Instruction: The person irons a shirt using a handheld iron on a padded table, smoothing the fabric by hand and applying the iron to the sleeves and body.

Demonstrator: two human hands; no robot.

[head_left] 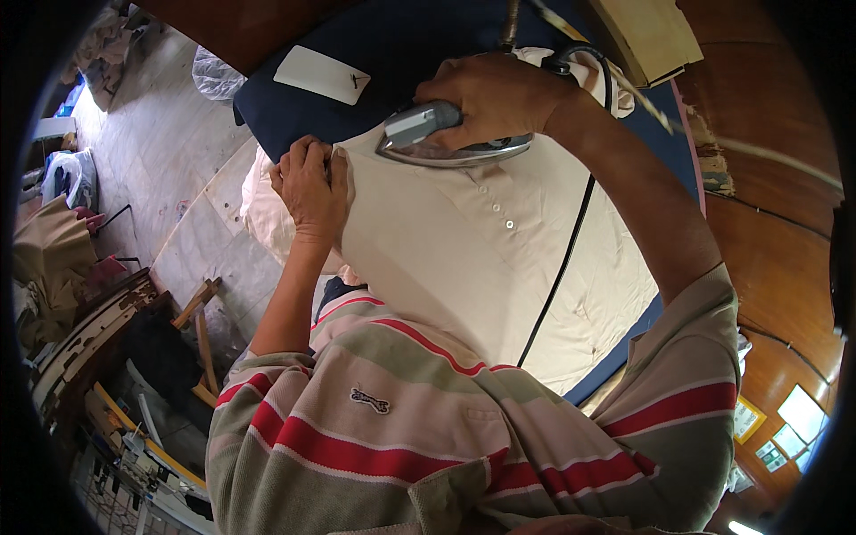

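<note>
The right hand (495, 94) gripped a silver iron (446, 143) on a cream shirt (464, 259). The left hand (312, 183) pressed flat, pinning the shirt's edge on the blue board (401, 45).

- Cream shirt (464, 259): covers most of the dark blue padded board (392, 53); its lower half lies flat and open, with nothing on it but the cord.
- Iron (446, 138): sits on the shirt's upper edge under the right hand (495, 98), blocking the collar area.
- Black cord (557, 276): runs from the iron down across the shirt's right part, a line to cross.
- Left hand (310, 187): pressed on the shirt's left edge, just beside the iron; only a narrow gap between them.
- White card (321, 74): lies on bare board at upper left, apart from both hands.
- Wooden block (651, 36): closes the upper right corner.
</note>
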